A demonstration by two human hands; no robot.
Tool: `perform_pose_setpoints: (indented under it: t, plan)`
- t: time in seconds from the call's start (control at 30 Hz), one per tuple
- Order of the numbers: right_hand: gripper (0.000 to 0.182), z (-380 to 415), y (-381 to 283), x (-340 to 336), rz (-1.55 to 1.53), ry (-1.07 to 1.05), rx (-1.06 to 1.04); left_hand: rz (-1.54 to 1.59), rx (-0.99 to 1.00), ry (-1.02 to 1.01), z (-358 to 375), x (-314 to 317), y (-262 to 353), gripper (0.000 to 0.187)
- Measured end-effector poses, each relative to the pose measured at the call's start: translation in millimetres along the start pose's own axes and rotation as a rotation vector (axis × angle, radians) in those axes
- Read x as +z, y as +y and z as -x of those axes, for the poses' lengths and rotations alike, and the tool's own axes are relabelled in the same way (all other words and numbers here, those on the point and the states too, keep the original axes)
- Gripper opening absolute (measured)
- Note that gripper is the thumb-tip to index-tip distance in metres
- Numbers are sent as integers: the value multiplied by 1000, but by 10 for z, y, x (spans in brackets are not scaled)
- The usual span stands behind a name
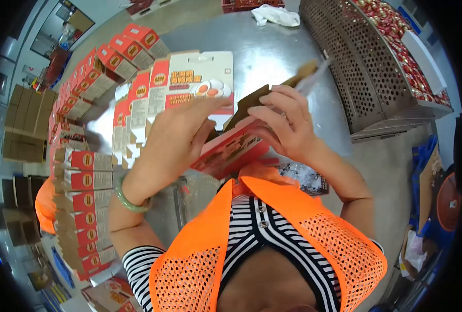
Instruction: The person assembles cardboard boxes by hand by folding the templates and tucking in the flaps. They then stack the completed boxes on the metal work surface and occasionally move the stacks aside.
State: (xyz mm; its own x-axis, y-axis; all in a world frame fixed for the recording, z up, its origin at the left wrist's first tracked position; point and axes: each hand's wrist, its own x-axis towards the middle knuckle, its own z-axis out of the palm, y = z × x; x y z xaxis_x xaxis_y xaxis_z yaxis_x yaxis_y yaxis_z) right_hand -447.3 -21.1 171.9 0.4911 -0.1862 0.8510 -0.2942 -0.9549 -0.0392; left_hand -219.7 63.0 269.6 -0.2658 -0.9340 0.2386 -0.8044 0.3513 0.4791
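I hold a red printed cardboard carton (228,152), partly folded, in front of my chest. Its brown inner flaps stand up on the far side. My left hand (176,135), with a green bangle at the wrist, grips the carton's left end, and some of its fingertips are hidden. On the right, my right hand (288,119) has its fingers bent over the upper edge and flaps. Just beyond my hands, flattened cartons (202,65) with egg pictures lie in an overlapping pile on the metal table (272,57).
Rows of formed red-and-white boxes (89,200) line the left side. A perforated metal bin (335,62) full of small red-and-gold packets (397,52) borders the table on the right. A white cloth (276,15) lies at the far edge. Someone's orange garment (46,205) shows behind the boxes.
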Motion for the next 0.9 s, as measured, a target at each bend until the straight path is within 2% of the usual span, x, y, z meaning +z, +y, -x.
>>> perform_pose_setpoints:
  t: [0.03,0.07,0.1,0.17,0.2,0.23,0.3,0.33,0.37,0.43,0.47,0.57,0.63,0.77,0.83,0.87,0.9]
  plan:
    - [43,-14,-22,-77,27,-14,-4,-106,76,23,-36,-38,64,33]
    - [33,-51,-24,-111,-53,-28,-7,-139,-71,-190,-77,-103,169,33]
    - [33,-79,0,-190,-69,-26,-13,-144,-87,-187,-99,-143,193,33]
    - [29,-136,84,-390,-106,-427,117,-367,247,-294,-161,-238,176,27]
    - [22,-195,164,-438,-196,-419,159,-448,452,-235,-225,-250,202,22]
    - [22,-195,236,-435,-207,-422,153,-448,439,-235,-286,-279,263,22]
    - [17,-185,342,-441,-418,-411,-69,-343,661,-457,-410,-336,355,21]
    - [13,-179,350,-465,-476,-477,-75,-228,685,-516,-457,-318,309,41]
    - [13,-162,353,-501,-483,-482,-73,-221,679,-516,-445,-274,311,41]
    - [20,-132,386,-586,-389,-490,-136,-198,742,-427,-395,-164,333,61]
    - [22,-138,413,-654,-375,-528,-95,-130,757,-405,-322,-56,268,72]
    - [20,-123,481,-594,-497,-485,-137,30,720,-518,-297,-34,106,71]
    - [13,-228,493,-585,-535,-462,-117,92,751,-435,-374,2,11,71]
    - [7,-423,683,-488,-393,-449,-235,-88,841,-436,-504,-188,-92,72]
    - [8,-493,751,-427,-327,-556,-210,-314,788,-404,-515,-201,-60,75]
    - [10,-482,789,-370,-324,-575,-189,-359,666,-467,-554,-219,-49,82]
    - [10,-473,830,-349,-329,-575,-189,-357,662,-469,-570,-219,-110,82]
